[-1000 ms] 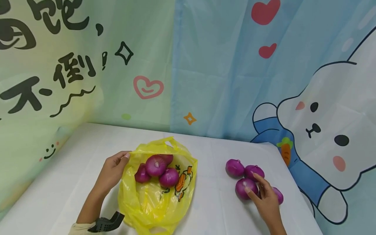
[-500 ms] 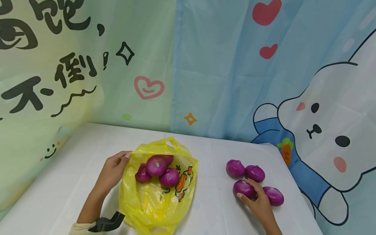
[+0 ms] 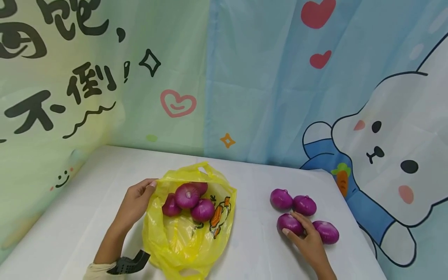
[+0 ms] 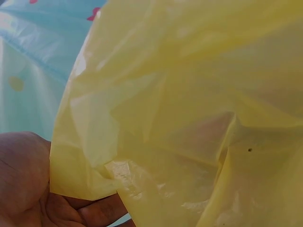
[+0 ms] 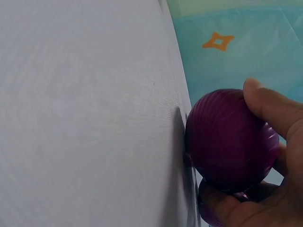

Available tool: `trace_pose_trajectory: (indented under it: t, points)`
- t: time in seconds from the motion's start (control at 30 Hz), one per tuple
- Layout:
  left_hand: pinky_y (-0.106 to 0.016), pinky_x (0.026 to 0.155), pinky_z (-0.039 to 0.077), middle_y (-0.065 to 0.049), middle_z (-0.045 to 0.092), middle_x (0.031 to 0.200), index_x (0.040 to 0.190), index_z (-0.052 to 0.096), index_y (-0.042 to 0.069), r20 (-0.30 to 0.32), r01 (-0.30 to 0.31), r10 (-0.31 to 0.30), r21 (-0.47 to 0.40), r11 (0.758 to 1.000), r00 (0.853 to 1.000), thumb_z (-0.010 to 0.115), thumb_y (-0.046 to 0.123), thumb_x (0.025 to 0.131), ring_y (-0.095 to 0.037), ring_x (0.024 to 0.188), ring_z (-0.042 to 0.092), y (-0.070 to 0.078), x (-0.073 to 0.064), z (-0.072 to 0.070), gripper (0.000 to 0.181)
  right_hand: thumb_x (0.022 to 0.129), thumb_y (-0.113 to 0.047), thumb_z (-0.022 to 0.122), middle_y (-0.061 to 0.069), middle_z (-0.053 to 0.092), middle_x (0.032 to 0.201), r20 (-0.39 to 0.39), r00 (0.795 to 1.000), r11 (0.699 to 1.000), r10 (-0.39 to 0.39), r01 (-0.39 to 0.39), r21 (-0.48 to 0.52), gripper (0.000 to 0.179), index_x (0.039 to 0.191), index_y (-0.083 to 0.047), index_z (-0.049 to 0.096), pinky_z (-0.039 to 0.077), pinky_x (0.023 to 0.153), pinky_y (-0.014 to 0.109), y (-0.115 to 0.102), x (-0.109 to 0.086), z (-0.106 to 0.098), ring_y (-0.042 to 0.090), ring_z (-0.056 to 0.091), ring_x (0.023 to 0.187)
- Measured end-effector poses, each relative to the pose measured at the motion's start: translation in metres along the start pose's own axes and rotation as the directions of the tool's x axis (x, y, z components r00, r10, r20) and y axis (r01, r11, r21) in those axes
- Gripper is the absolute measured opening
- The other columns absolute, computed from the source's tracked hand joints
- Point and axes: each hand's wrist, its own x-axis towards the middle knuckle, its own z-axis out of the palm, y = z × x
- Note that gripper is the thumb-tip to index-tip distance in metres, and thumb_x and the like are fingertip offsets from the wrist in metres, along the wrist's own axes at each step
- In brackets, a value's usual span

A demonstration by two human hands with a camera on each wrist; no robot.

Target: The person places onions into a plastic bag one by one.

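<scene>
A yellow plastic bag (image 3: 185, 249) lies with its mouth spread on the table, several purple onions (image 3: 187, 195) inside it. My left hand (image 3: 137, 200) pinches the bag's left edge between thumb and fingers; in the left wrist view the yellow film (image 4: 156, 104) fills most of the picture beside the fingers. On the right, my right hand (image 3: 309, 243) grips a purple onion (image 3: 289, 224) with the thumb on its near side and fingers over the far side. The right wrist view shows this onion (image 5: 229, 142) close against the white tabletop.
Two onions (image 3: 281, 199) sit just behind the gripped one, and another onion (image 3: 326, 232) lies to its right. White cloth covers the table (image 3: 252, 233). A printed curtain (image 3: 245, 77) hangs along the table's back edge.
My right hand has shifted slightly left, with its fingers now round the near-left onion, which has moved a little left away from the others. The left hand stays at the bag's edge.
</scene>
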Motion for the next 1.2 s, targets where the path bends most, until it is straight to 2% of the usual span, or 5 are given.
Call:
trace_pose_trajectory:
  t: [0.27,0.5,0.67,1.0,1.2]
  points:
    - [-0.030,0.074,0.052,-0.013,0.066,0.107,0.125,0.062,0.003,-0.008,0.000,0.000,-0.005,1.000,1.000,0.041,0.039,0.105,-0.023,0.085,0.062,0.000,-0.001,-0.001,0.046,0.086,-0.033,0.075,0.020,0.036,0.149,0.033,0.999,0.999,-0.039,0.038,0.028,0.067,0.143,-0.009,0.048,0.039,0.099,0.050,-0.007,-0.001,0.002,0.045,0.035,0.134]
    - [-0.030,0.074,0.052,-0.013,0.066,0.107,0.125,0.061,0.003,0.000,0.009,-0.009,-0.014,1.000,1.000,0.041,0.040,0.105,-0.022,0.085,0.062,0.001,-0.001,0.000,0.047,0.085,-0.035,0.076,0.015,0.034,0.152,0.068,0.998,0.997,-0.002,-0.003,0.071,0.068,0.144,-0.015,0.048,0.039,0.099,0.045,-0.016,-0.004,0.003,0.042,0.033,0.137]
    - [-0.029,0.074,0.052,-0.013,0.066,0.107,0.125,0.061,0.003,0.004,-0.001,0.001,-0.020,1.000,1.000,0.041,0.039,0.105,-0.023,0.085,0.062,0.002,-0.001,0.001,0.046,0.085,-0.036,0.076,0.013,0.037,0.150,0.071,0.997,0.997,-0.014,0.009,0.080,0.068,0.144,-0.019,0.049,0.039,0.098,0.046,-0.029,-0.008,0.003,0.042,0.033,0.137]
    - [-0.029,0.075,0.052,-0.014,0.066,0.108,0.125,0.062,0.002,0.000,-0.032,0.032,-0.003,0.999,0.999,0.040,0.039,0.105,-0.023,0.086,0.062,0.005,-0.001,0.001,0.047,0.086,-0.033,0.076,0.009,0.042,0.147,0.061,0.991,0.985,-0.116,0.107,0.136,0.059,0.140,-0.027,0.054,0.048,0.090,0.043,-0.060,-0.019,0.006,0.042,0.041,0.131]
    - [-0.029,0.077,0.052,-0.013,0.065,0.110,0.125,0.061,0.002,-0.001,-0.044,0.044,0.005,0.999,0.999,0.040,0.039,0.105,-0.023,0.090,0.062,0.005,-0.001,0.001,0.047,0.087,-0.025,0.076,0.005,0.045,0.145,0.069,0.977,0.956,-0.203,0.183,0.231,0.056,0.138,-0.022,0.055,0.049,0.089,0.036,-0.079,-0.019,0.011,0.039,0.044,0.129]
